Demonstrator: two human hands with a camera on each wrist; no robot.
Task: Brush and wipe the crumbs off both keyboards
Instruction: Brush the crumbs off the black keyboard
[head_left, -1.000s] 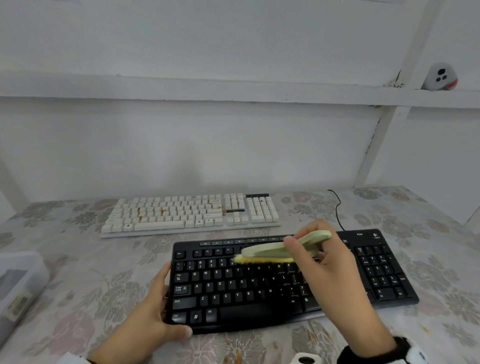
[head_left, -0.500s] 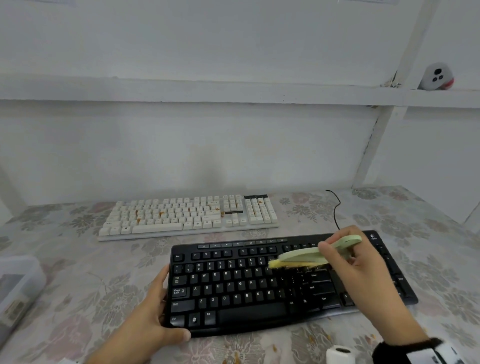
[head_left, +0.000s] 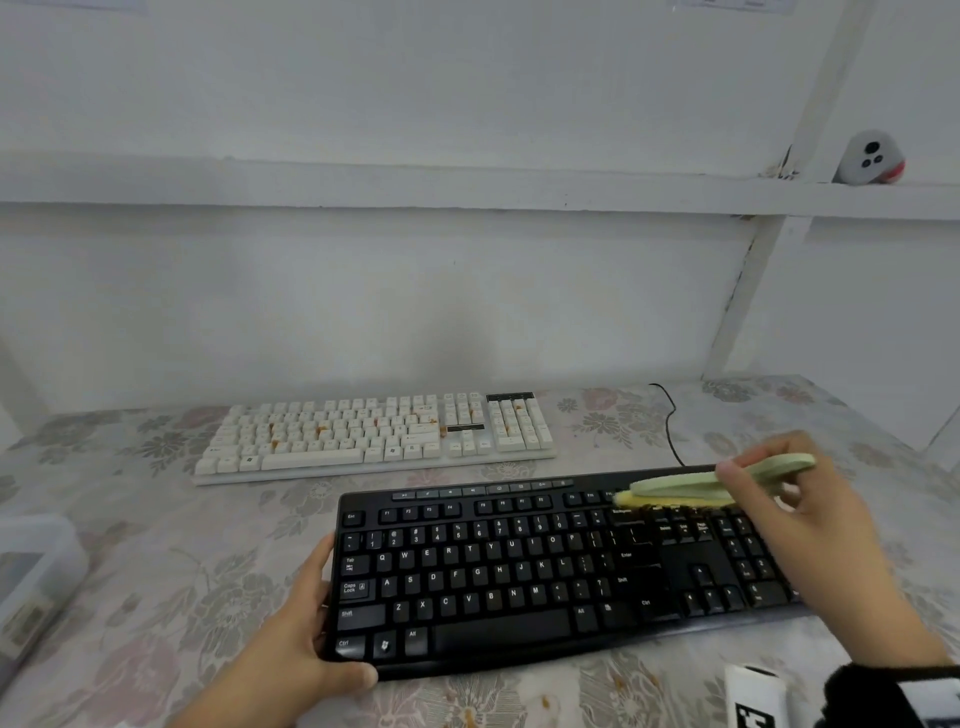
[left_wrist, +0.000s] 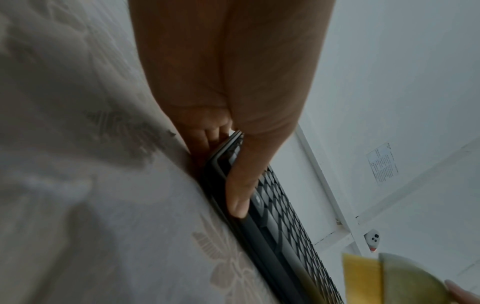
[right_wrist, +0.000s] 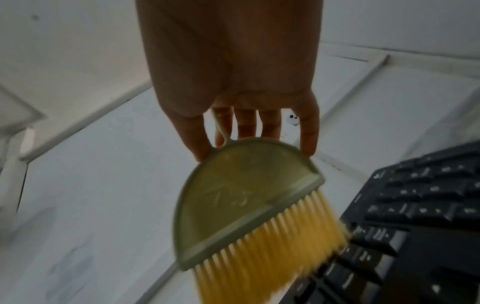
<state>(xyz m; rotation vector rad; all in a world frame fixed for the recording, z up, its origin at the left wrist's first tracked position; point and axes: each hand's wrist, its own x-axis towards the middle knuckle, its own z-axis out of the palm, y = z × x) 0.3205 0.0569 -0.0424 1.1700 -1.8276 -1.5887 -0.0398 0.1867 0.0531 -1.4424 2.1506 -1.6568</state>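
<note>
Crumbs are the concern here, and going from the left of the head view rightward: a clear plastic box sits at the left edge on the floral surface; the left hand clamps the near left corner of the black keyboard, thumb lying along its front rim and fingers curled under the left edge, palm low against the surface, which the left wrist view confirms. Behind, in the centre, the white keyboard lies well apart, orange-brown crumbs showing between its keys, so I judge it not yet cleaned. At the right, the right hand pinches the pale green brush by its handle, thumb on one side and fingers spread along the rounded back, wrist raised, yellow bristles touching the upper right key rows. To do this stroke well, I would keep the bristles angled into the gaps, sweep in one direction toward the right end of the board, use light pressure so keys are not pressed hard, and let the left hand brace against sliding.
</note>
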